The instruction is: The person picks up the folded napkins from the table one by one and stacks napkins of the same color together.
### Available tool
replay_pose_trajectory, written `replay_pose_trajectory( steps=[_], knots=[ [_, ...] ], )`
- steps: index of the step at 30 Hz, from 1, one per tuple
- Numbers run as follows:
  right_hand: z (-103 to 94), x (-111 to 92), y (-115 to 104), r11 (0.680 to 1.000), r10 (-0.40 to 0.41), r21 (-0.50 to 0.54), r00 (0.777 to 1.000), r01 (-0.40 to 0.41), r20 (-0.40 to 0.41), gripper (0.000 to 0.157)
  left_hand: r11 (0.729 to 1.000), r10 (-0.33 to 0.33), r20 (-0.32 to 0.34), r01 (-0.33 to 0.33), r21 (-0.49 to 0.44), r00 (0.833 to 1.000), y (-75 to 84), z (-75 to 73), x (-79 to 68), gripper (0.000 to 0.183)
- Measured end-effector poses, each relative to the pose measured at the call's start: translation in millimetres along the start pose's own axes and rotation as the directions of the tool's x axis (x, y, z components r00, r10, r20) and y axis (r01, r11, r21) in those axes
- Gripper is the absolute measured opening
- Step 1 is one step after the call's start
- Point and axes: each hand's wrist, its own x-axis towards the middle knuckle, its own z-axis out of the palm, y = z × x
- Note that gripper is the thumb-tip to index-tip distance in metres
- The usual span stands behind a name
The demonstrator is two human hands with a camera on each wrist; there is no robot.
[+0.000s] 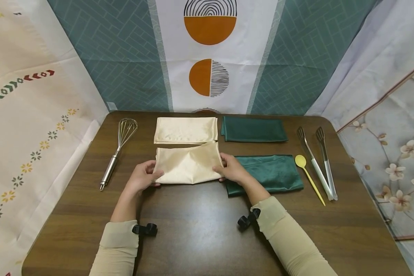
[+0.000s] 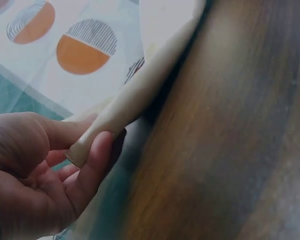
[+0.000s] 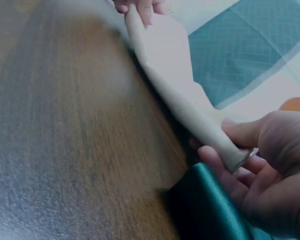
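A folded cream satin cloth [image 1: 189, 165] is held at its two short sides. My left hand [image 1: 145, 175] pinches its left end, thumb on top and fingers underneath. At the other end my right hand [image 1: 232, 168] grips it the same way. In the left wrist view the cloth's near edge [image 2: 135, 95] shows as a thick fold raised off the wood. The right wrist view has the cloth [image 3: 180, 100] stretched between both hands, sagging a little. Below my right hand lies a folded green cloth [image 1: 272, 172], partly covered by that hand and forearm.
Behind lie another folded cream cloth [image 1: 186, 130] and a second green cloth [image 1: 255, 129]. A whisk [image 1: 115, 153] lies on the table [image 1: 193, 230] at left. To the right are a yellow spoon [image 1: 310, 178] and white-handled tongs [image 1: 319, 165]. Patterned fabric [image 1: 124, 57] hangs behind the table.
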Motion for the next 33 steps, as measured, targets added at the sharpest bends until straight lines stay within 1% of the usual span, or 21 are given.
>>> replay_pose_trajectory(
  steps=[4,10,13,16,17,21,23,24,25,29,33],
  knots=[
    [-2.2,0.1,-0.2,1.000,-0.001,0.000,0.999,0.001,-0.035,0.030,1.000,0.019,-0.057,-0.020,-0.019,0.998,4.0,-0.2,1.6,0.039],
    [-5.1,4.6,-4.0,0.997,-0.063,-0.058,0.990,0.056,-0.123,0.028,0.997,0.072,-0.114,-0.071,0.005,0.991,11.4,-2.9,7.7,0.036],
    [-8.1,9.0,-6.3,0.995,-0.091,-0.066,0.982,0.081,-0.163,0.027,0.997,0.074,-0.139,-0.074,0.005,0.987,15.2,-3.2,13.0,0.036],
    [-12.0,13.3,-7.5,0.994,-0.102,-0.062,0.978,0.092,-0.185,0.026,0.998,0.062,-0.146,-0.066,-0.022,0.987,18.7,-3.7,19.5,0.038],
    [-13.0,15.2,-7.2,0.994,-0.103,-0.059,0.976,0.093,-0.190,0.026,0.998,0.055,-0.147,-0.060,-0.028,0.988,23.5,-3.3,19.5,0.037],
    [-16.9,21.8,-7.2,0.995,-0.093,-0.047,0.972,0.085,-0.215,0.026,0.997,0.062,-0.168,-0.070,-0.043,0.984,25.2,-1.7,32.4,0.036],
    [-19.1,25.7,-7.1,0.996,-0.088,-0.040,0.970,0.081,-0.225,0.026,0.996,0.072,-0.186,-0.081,-0.043,0.980,26.8,-0.3,38.3,0.034],
    [-20.5,27.3,-7.6,0.996,-0.086,-0.037,0.970,0.080,-0.230,0.026,0.995,0.081,-0.198,-0.091,-0.046,0.977,23.8,0.0,43.6,0.034],
    [-22.0,28.8,-7.9,0.996,-0.085,-0.038,0.969,0.079,-0.231,0.025,0.994,0.085,-0.204,-0.096,-0.048,0.975,25.0,0.6,45.8,0.034],
    [-26.8,35.4,-10.1,0.996,-0.089,-0.046,0.970,0.080,-0.227,0.023,0.992,0.092,-0.230,-0.110,-0.067,0.969,29.7,1.8,55.2,0.035],
    [-28.9,42.6,-12.1,0.994,-0.093,-0.078,0.968,0.077,-0.232,0.019,0.989,0.091,-0.239,-0.115,-0.091,0.967,30.9,-0.2,66.0,0.036]
  ],
)
